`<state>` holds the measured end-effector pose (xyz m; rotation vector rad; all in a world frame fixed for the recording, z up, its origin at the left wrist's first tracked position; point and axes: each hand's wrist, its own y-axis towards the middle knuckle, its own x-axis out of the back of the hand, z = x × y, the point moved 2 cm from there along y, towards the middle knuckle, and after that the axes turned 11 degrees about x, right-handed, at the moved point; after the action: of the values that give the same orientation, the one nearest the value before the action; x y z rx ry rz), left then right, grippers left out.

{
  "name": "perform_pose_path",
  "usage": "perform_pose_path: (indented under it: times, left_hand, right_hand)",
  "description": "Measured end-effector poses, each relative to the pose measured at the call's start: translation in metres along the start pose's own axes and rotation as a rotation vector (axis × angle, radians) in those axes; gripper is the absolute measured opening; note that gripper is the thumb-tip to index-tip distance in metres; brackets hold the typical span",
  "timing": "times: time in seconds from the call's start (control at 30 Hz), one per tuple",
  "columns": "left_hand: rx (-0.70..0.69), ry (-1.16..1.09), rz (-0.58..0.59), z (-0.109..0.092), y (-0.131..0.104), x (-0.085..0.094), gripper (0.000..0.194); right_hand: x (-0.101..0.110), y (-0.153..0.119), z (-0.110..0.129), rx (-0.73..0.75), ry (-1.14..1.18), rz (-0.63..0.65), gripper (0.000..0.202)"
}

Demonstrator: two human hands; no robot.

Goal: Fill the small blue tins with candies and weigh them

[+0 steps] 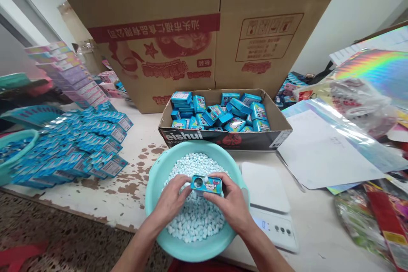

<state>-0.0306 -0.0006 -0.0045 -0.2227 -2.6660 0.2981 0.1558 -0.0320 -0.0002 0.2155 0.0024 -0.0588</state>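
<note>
Head view: at far left, stacks of blue packs (79, 144) lie on the worktop (134, 195). The left hand (172, 202) and right hand (231, 206) together grip a blue tin (206, 184) reading "CARAMELO MACIZO", over a near bowl (156, 178) of pale candies (197, 216). Beyond sits a tray (223, 139) marked "eishui"; right, a scale (270, 208).

Around the basin (153, 187): a low carton (223, 138) blocks directly behind, a scale (270, 208) sits touching its right, stacked packets (79, 148) crowd left; bare tabletop (134, 178) between stays passable.
</note>
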Motion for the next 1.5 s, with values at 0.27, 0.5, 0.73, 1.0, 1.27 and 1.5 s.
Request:
perform_pose_path:
  times: [0.27, 0.5, 0.73, 1.0, 1.27, 1.5]
  left_hand:
    - [0.077, -0.179, -0.064, -0.018, -0.001, 0.006, 0.026]
    - [0.041, -0.273, -0.062, -0.03, -0.005, -0.009, 0.024]
    - [0.306, -0.67, -0.044, -0.026, 0.001, -0.013, 0.036]
    - [0.718, -1.231, 0.118, -0.017, -0.006, -0.044, 0.026]
    - [0.712, -1.288, 0.046, -0.015, 0.002, -0.05, 0.023]
    - [0.659, -1.22, 0.136, -0.018, 0.002, -0.043, 0.023]
  right_hand:
    - [0.0, 0.0, 0.0, -0.031, -0.055, -0.038, 0.032]
    - [0.007, -0.003, 0.001, 0.017, -0.102, -0.038, 0.031]
    - [-0.002, -0.002, 0.013, 0.362, -0.33, 0.013, 0.026]
    - [-0.018, 0.001, 0.01, 0.823, -0.832, 0.21, 0.029]
    - [-0.004, -0.001, 0.006, 0.846, -0.845, 0.136, 0.037]
    - [0.011, 0.011, 0.001, 0.468, -0.478, -0.011, 0.032]
